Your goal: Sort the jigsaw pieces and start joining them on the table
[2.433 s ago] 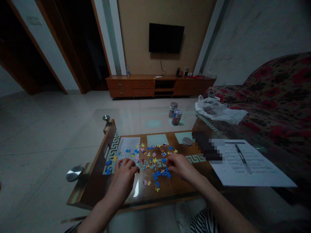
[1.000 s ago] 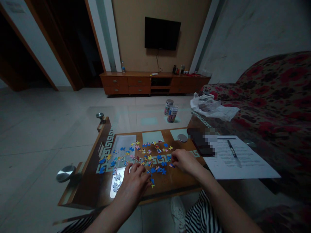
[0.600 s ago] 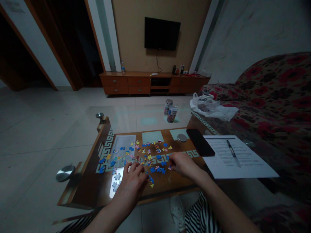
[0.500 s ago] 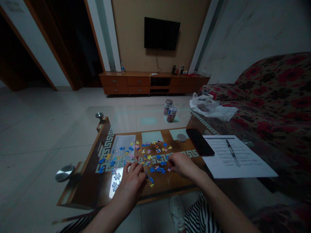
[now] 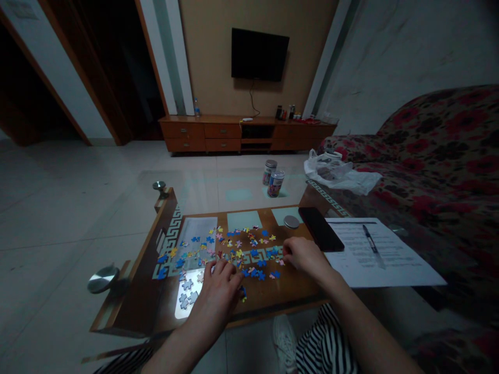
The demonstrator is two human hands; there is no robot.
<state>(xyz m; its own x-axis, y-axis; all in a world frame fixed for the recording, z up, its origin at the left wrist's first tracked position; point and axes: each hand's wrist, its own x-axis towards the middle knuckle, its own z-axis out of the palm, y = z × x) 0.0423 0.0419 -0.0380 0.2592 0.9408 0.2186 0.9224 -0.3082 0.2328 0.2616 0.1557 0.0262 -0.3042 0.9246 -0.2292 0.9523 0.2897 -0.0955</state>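
Several small coloured jigsaw pieces (image 5: 234,249) lie scattered on a glass-topped wooden coffee table (image 5: 156,306). My left hand (image 5: 219,291) rests palm down at the near edge of the pieces, fingers spread over a few of them. A few pale, face-down pieces (image 5: 187,291) lie just left of it. My right hand (image 5: 306,257) is at the right end of the scatter, fingers curled near a piece; whether it grips one is hidden.
A black phone (image 5: 320,228) and a round metal lid (image 5: 291,222) lie right of the pieces. A printed sheet (image 5: 384,262) with a pen (image 5: 370,240) is further right. Two jars (image 5: 273,179), a plastic bag (image 5: 341,174), a floral sofa (image 5: 440,166).
My right hand has shifted right, away from the blue pieces it was over. My left hand slid slightly forward and right. More pale pieces show left of it.
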